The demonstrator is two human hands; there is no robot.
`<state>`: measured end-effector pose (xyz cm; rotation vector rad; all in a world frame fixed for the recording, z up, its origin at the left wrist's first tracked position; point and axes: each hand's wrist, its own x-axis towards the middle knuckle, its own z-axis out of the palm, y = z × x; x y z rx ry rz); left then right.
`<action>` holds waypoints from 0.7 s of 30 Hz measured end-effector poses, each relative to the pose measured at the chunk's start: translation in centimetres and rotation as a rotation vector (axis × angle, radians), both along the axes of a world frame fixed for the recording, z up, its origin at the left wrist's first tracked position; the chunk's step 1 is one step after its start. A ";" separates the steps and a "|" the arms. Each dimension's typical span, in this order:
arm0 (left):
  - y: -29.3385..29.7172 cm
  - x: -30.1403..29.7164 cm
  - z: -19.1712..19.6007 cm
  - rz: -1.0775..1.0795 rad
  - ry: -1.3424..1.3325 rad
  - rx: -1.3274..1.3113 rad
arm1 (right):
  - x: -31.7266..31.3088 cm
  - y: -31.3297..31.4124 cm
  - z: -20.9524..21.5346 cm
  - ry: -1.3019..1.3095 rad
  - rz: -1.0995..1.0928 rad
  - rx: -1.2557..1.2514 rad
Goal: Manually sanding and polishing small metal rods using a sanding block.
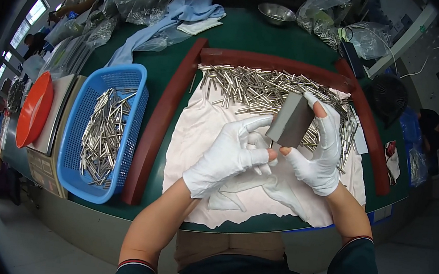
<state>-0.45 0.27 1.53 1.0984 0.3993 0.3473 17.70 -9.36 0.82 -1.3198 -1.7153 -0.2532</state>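
In my right hand (322,153), gloved in white with bare thumb and fingertip showing, a grey-brown rectangular block (292,120), like a sanding block, is gripped upright. My left hand (236,155), also white-gloved with a bare thumb tip, is closed just left of the block's lower edge. What looks like the end of a thin metal pin (271,144) shows above its thumb; the rest is hidden by the fingers. Beneath both hands lie a pale pink cloth (187,165) and a crumpled white cloth (277,194). Many loose metal pins (257,87) are heaped beyond the hands.
Dark red bars (158,130) frame the cloth on the green table (231,28). On the left stands a blue basket (69,137) of metal pins, beside an orange-red tray (35,109). A metal bowl (277,13), plastic bags and a blue cloth (159,21) lie at the back. Other people sit at far left.
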 end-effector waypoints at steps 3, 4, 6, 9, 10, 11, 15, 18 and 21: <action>-0.1 -0.1 0.1 -0.031 -0.006 -0.011 | 0.0 -0.1 0.0 0.011 0.015 -0.001; 0.0 -0.2 0.1 -0.005 -0.032 -0.045 | 0.1 0.0 0.0 0.029 0.019 -0.007; 0.2 -0.4 0.0 0.006 -0.027 -0.037 | 0.3 -0.1 -0.2 0.015 0.008 -0.002; -0.3 0.1 -0.4 -0.010 -0.025 -0.031 | 0.0 0.0 0.1 -0.008 0.014 0.003; -0.4 0.3 -0.5 -0.045 -0.029 -0.031 | -0.1 0.0 0.1 -0.017 0.022 0.007; -0.2 0.0 -0.4 -0.046 -0.028 -0.031 | 0.0 -0.1 0.1 -0.017 0.021 0.006; 0.1 -0.3 0.3 0.014 -0.030 -0.040 | 0.2 -0.1 -0.1 -0.009 -0.024 -0.008; -0.2 -0.1 0.5 0.007 -0.014 -0.001 | -0.3 -0.1 0.3 -0.035 -0.029 0.016; -0.1 -0.4 0.4 0.015 -0.022 -0.011 | 0.0 -0.2 0.0 -0.046 -0.032 0.035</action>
